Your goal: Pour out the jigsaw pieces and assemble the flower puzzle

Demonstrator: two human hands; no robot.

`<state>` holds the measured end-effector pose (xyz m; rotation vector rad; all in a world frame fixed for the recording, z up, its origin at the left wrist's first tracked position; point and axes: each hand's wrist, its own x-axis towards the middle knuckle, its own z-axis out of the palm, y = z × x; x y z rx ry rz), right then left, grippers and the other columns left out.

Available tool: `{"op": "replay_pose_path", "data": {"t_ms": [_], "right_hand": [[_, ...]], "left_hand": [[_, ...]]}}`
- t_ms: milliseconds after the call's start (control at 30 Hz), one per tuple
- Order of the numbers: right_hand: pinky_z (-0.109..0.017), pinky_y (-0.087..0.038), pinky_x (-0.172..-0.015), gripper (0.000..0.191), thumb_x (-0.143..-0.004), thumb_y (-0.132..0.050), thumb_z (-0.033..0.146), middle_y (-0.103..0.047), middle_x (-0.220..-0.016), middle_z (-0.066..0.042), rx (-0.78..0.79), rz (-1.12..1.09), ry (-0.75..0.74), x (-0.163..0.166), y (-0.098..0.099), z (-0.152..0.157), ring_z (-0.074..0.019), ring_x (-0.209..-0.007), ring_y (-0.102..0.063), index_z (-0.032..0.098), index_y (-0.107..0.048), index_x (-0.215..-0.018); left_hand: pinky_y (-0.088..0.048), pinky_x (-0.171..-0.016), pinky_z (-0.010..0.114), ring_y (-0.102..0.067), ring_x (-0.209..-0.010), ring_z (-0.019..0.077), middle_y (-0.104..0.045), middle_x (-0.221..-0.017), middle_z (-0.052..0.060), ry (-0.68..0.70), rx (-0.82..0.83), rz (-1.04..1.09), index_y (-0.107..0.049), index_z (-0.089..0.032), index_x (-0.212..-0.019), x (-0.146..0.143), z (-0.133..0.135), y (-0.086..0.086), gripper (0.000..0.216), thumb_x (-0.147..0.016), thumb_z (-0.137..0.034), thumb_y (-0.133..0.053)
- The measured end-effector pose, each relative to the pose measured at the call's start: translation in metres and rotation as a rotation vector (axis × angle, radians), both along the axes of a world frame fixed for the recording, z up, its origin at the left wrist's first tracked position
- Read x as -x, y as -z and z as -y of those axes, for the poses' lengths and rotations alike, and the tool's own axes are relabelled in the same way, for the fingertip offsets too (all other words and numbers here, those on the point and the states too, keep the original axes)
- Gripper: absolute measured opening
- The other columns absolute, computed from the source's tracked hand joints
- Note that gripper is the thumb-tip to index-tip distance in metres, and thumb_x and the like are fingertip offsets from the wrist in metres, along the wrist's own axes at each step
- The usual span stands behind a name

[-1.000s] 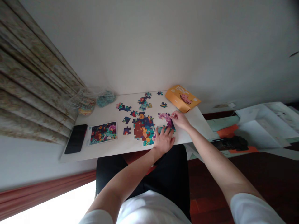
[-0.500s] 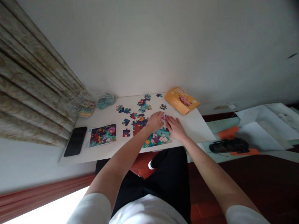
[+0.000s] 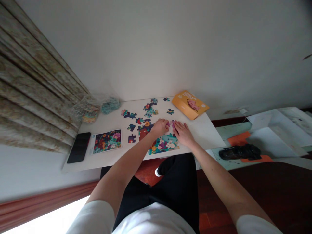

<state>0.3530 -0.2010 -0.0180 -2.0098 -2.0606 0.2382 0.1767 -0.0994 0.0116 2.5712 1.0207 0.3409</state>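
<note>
A partly joined jigsaw puzzle [image 3: 167, 144] with white rabbits lies near the table's front edge. My left hand [image 3: 160, 127] is over its upper part, fingers curled and pinched on a pinkish-purple puzzle piece [image 3: 168, 124]. To its right, my right hand [image 3: 183, 133] lies flat with fingers stretched out, its fingertips touching another pinkish-purple piece [image 3: 173, 124] on the table. My left hand and forearm hide part of the puzzle. Loose puzzle pieces [image 3: 131, 127] are scattered left of and beyond the joined part, with one loose piece [image 3: 170, 111] beyond my hands.
On the white table [image 3: 109, 162] a printed picture card [image 3: 107, 142] lies beside a black phone [image 3: 78, 148]. Clear bags of pieces [image 3: 110, 105] stand at the back left. A yellow box [image 3: 190, 105] sits at the back right. A black camera [image 3: 240, 151] lies on a lower surface to the right.
My left hand has drawn back slightly to the left with the pinkish-purple piece, widening the gap between my hands. My right hand has hardly moved.
</note>
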Motion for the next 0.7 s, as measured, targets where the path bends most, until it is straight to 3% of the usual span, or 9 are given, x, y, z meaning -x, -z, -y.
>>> {"op": "replay_pose_path", "data": {"t_ms": [267, 467, 700], "right_hand": [[-0.057, -0.022, -0.127, 0.059, -0.108, -0.029, 0.037, -0.042, -0.165, -0.014, -0.001, 0.031, -0.014, 0.000, -0.001, -0.001, -0.0296, -0.155, -0.037, 0.017, -0.040, -0.161], [-0.056, -0.024, -0.126, 0.058, -0.108, -0.030, 0.038, -0.045, -0.163, -0.014, -0.034, 0.052, -0.017, -0.001, 0.002, -0.001, -0.0299, -0.153, -0.039, 0.014, -0.043, -0.159], [-0.057, -0.025, -0.126, 0.058, -0.107, -0.031, 0.037, -0.045, -0.163, -0.014, -0.038, 0.039, -0.020, 0.000, 0.002, -0.001, -0.0303, -0.153, -0.039, 0.015, -0.043, -0.160]], "left_hand": [[-0.052, -0.103, 0.034, -0.066, -0.111, 0.0224, -0.073, -0.115, 0.010, -0.162, 0.170, 0.162, -0.072, -0.015, -0.116, -0.016, -0.004, 0.002, 0.037, -0.081, -0.003, -0.068], [-0.051, -0.105, 0.031, -0.068, -0.111, 0.0206, -0.075, -0.116, 0.009, -0.132, 0.161, 0.141, -0.077, -0.017, -0.112, -0.019, -0.007, 0.003, 0.030, -0.088, -0.005, -0.062], [-0.045, -0.113, 0.037, -0.064, -0.118, 0.0236, -0.073, -0.125, 0.010, -0.043, 0.094, 0.086, -0.081, -0.018, -0.107, -0.017, -0.004, 0.002, 0.028, -0.095, -0.010, -0.057]]}}
